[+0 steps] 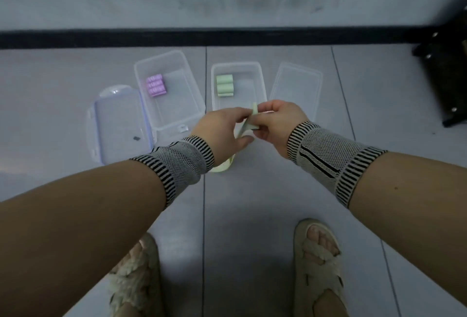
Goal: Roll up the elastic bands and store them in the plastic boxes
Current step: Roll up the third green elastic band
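Ahead on the tiled floor [278, 190], two clear boxes sit w/ lids beside them, wall edge just behind, bare tiles near my feet. Left box [174, 114] holds purple rolls [156, 85], right box [255, 84] green rolls [224, 86]. Both hands pinch a green band [254, 117] above the right box's near rim: left hand [222, 132], right hand [278, 124]; its tail hangs below my left wrist.

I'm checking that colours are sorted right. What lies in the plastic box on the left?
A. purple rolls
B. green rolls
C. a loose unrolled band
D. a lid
A: the left plastic box holds purple rolls at its far end, while the green rolls lie in the other box.
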The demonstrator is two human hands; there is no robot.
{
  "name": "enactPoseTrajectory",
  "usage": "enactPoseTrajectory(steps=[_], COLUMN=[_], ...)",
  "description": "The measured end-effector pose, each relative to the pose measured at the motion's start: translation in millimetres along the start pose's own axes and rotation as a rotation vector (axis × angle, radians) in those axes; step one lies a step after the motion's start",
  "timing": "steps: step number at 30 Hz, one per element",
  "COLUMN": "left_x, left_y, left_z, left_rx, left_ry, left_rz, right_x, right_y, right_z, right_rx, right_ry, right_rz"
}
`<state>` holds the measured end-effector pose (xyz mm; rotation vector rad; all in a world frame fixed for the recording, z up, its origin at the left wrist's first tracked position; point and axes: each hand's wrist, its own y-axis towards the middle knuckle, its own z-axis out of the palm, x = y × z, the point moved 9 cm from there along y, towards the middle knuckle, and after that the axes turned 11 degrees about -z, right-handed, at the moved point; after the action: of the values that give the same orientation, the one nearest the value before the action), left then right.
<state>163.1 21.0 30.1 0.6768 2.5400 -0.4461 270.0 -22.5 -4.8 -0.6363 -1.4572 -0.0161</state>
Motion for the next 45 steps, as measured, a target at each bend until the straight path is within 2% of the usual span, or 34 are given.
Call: enactPoseTrajectory(steps=[4,8,13,16,19,23,29,45], left_x=[-26.2,-55.1,-72.3,-81.4,-88.7,-87.6,-80.6,-47.4], left_y=[-21.8,-48.0,-86.0,-110.2,-134.3,-167.0,-201.0,-198.6], left_z=[-74.6,-128.3,-178.6,-202.5,-215.6,-225.4,-221.2,-198.0], left_rx=[-0.118,-0.150,-0.192,-0.230,-0.223,-0.242,-0.227,-0.237], left_ry=[-0.081,-0.092,-0.222,-0.305,-0.394,-0.537,-0.804,-0.944], left_rz=[0.005,0.000,-0.078,-0.113,-0.122,-0.151,-0.165,-0.275], right_x=[73.1,123.0,174.9,206.2,229.9,239.7,233.6,203.0], right_y=[-36.7,-74.7,-128.6,-151.9,-181.5,-214.6,-240.4,-225.6], right_z=[17.6,21.5,24.1,11.2,19.3,28.7,33.7,49.4], right_rx=[-0.014,-0.031,0.020,-0.128,-0.106,-0.022,0.026,0.039], right_ry=[0.239,0.288,0.133,-0.204,-0.348,-0.321,-0.245,-0.221], right_rz=[-0.029,-0.046,-0.174,-0.398,-0.583,-0.657,-0.635,-0.558])
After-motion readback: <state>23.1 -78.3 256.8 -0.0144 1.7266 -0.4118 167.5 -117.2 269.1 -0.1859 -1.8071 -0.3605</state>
